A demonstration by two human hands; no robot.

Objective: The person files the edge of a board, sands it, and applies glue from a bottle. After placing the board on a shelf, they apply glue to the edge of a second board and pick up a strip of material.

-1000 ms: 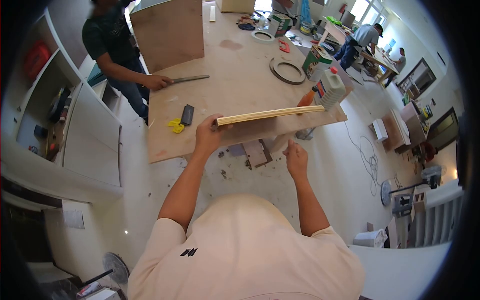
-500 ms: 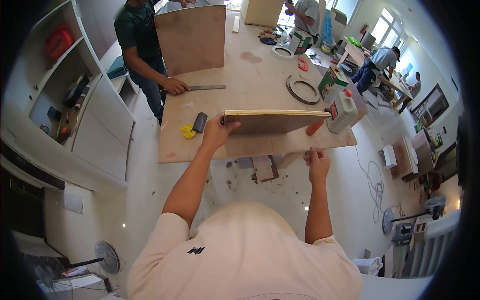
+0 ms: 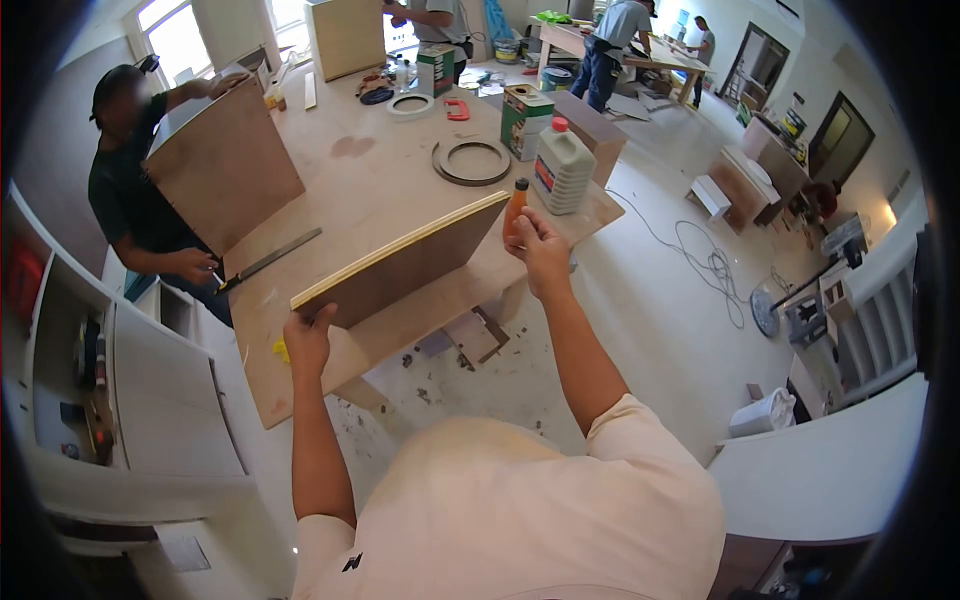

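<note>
A wooden board (image 3: 410,255) with a pale layered edge stands on its long side on the worktable (image 3: 345,205). My left hand (image 3: 308,340) grips its near left corner, thumb on the brown face. Beyond the board's right end, my right hand (image 3: 538,245) is closed round the lower part of an orange bottle (image 3: 515,208) with a dark cap. A white jug (image 3: 563,172) with a red lid stands just behind that bottle. The yellow item (image 3: 281,351) lies left of my left hand, partly hidden.
Across the table a co-worker (image 3: 135,190) holds a large panel (image 3: 228,165), near a long metal file (image 3: 275,258). Coiled edging (image 3: 471,163), a white tape roll (image 3: 410,106) and a green-white can (image 3: 525,122) sit on the table. A cable (image 3: 708,258) lies on the floor.
The view has turned right. My right hand has moved up from the table edge and taken hold of the orange bottle. The board now slants in view, my left hand still on it.
</note>
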